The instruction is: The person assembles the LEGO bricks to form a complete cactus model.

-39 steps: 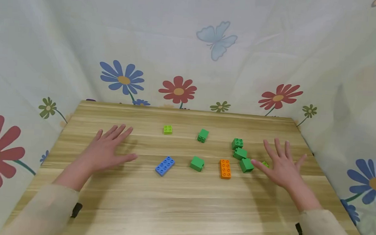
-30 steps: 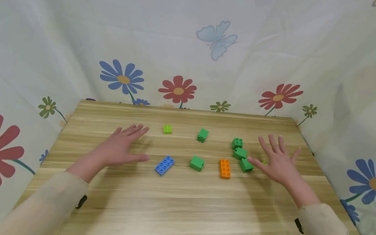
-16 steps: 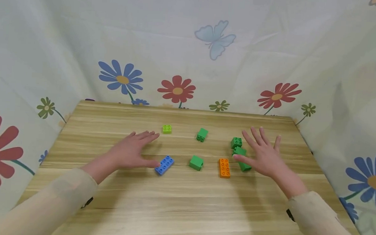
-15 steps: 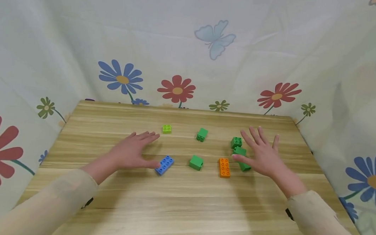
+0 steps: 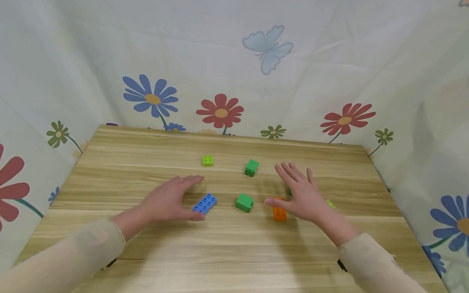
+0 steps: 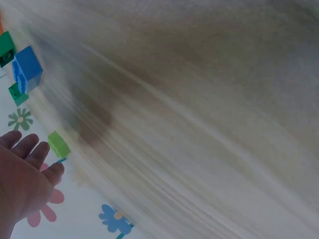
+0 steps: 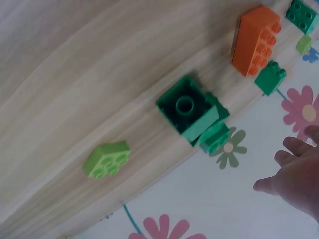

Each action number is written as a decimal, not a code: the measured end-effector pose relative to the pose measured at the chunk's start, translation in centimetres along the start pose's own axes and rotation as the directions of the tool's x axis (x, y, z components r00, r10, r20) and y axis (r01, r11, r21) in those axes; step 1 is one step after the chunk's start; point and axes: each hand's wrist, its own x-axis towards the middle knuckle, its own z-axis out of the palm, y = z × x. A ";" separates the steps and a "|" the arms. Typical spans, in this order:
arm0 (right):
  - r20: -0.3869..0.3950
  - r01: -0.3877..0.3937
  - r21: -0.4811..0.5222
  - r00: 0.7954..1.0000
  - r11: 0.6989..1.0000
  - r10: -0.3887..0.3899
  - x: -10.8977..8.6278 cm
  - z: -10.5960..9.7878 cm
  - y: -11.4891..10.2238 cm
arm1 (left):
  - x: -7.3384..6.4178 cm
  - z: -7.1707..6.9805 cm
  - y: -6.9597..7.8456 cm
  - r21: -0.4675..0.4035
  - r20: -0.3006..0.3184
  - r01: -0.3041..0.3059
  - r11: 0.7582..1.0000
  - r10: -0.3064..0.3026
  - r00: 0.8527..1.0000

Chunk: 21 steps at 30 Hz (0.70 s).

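My left hand (image 5: 168, 201) hovers with spread fingers and holds nothing. Its thumb lies at the near end of a blue eight-stud building brick (image 5: 206, 203), with the other fingers beyond the brick's far side. My right hand (image 5: 302, 196), also spread, is over an orange building brick (image 5: 280, 214) and partly covers it. Between the hands sits a green brick (image 5: 244, 203) on its side. Several green bricks (image 7: 192, 109) bunched together show in the right wrist view; in the head view the right hand hides them.
Farther back on the wooden table (image 5: 220, 261) lie a lime brick (image 5: 207, 161) and another green brick (image 5: 251, 167). A second lime brick (image 5: 330, 204) shows beyond the right wrist. A flowered cloth (image 5: 223, 48) stands behind the table and along both sides.
Both hands have moved inward. The left went right to the blue brick; the right went left from beside the green bunch to above the orange brick. The bricks have stayed put.
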 end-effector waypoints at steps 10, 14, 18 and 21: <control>-0.032 0.081 0.156 0.997 0.984 -0.077 0.7 2.8 -2.1 | -0.2 1.2 0.0 -0.012 -0.020 0.001 1.000 -0.001 1.000; -0.032 0.063 0.175 0.998 0.983 -0.058 0.8 3.6 -2.6 | -0.3 1.4 0.3 -0.011 -0.023 0.005 1.000 -0.005 1.000; -0.032 0.056 0.181 0.998 0.982 -0.052 1.0 4.3 -2.9 | -0.3 1.7 0.4 -0.015 -0.026 0.019 1.000 -0.020 0.999; -0.036 0.061 0.178 0.998 0.982 -0.055 1.2 4.8 -3.0 | -0.3 1.9 0.4 -0.016 -0.025 0.025 1.000 -0.025 0.999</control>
